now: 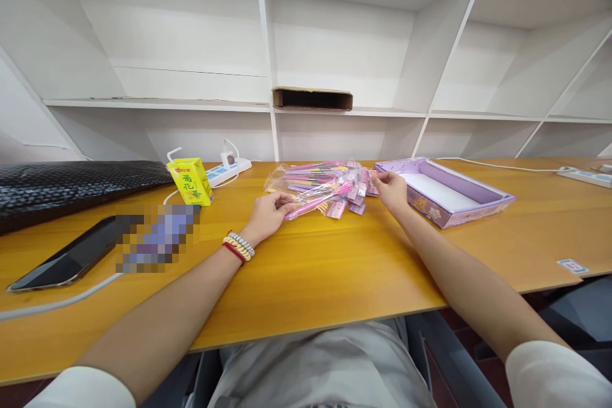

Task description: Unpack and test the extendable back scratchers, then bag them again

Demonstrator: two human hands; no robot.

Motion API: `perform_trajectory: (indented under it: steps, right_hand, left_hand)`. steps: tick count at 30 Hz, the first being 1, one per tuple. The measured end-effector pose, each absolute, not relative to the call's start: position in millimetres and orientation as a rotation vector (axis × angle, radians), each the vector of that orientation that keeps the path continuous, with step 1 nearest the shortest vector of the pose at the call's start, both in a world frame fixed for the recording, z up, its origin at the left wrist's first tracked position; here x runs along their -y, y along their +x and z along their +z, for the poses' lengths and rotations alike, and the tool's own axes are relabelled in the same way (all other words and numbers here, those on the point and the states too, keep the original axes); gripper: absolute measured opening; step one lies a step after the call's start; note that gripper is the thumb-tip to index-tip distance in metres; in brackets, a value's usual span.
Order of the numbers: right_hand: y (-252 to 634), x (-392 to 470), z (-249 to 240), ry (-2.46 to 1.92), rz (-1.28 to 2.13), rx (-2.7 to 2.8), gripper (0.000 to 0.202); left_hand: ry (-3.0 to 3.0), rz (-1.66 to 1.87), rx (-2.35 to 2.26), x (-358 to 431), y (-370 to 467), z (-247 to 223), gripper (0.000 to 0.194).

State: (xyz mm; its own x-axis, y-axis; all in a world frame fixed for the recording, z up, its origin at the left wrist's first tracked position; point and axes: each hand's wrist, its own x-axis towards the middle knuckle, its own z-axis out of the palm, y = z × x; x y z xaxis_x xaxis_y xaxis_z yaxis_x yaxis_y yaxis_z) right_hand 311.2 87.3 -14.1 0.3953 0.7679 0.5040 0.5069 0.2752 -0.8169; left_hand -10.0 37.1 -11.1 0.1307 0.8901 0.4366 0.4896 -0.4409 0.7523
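Observation:
A pile of pens in clear plastic packets, pink, purple and yellow with small printed cards at their right ends, lies on the wooden table. My left hand is closed on the near left end of a bright pink packaged pen, which lies slanting across the front of the pile. At the pile's right side, my right hand pinches a small pink printed card. Whether this card belongs to the pink pen's packet cannot be told. Just right of that hand stands an open purple box with a white inside.
A yellow drink carton with a straw stands left, by a white power strip. Nearer lie a dark phone, a blurred-out item and a white cable. White shelves rise behind, holding a cardboard box.

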Motion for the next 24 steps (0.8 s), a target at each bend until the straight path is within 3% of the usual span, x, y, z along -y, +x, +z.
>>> perform_trajectory:
  steps: [13, 24]
  right_hand:
    - [310.5, -93.2, -19.0, -1.176, 0.551, 1.078, 0.027]
    - [314.7, -95.5, -17.2, -1.159, 0.467, 1.108, 0.033]
  left_hand:
    - [2.002, 1.252, -1.306, -40.3, -11.9, -14.3, 0.017]
    - [2.008, 1.256, -1.334, -40.7, -11.6, -12.9, 0.016]
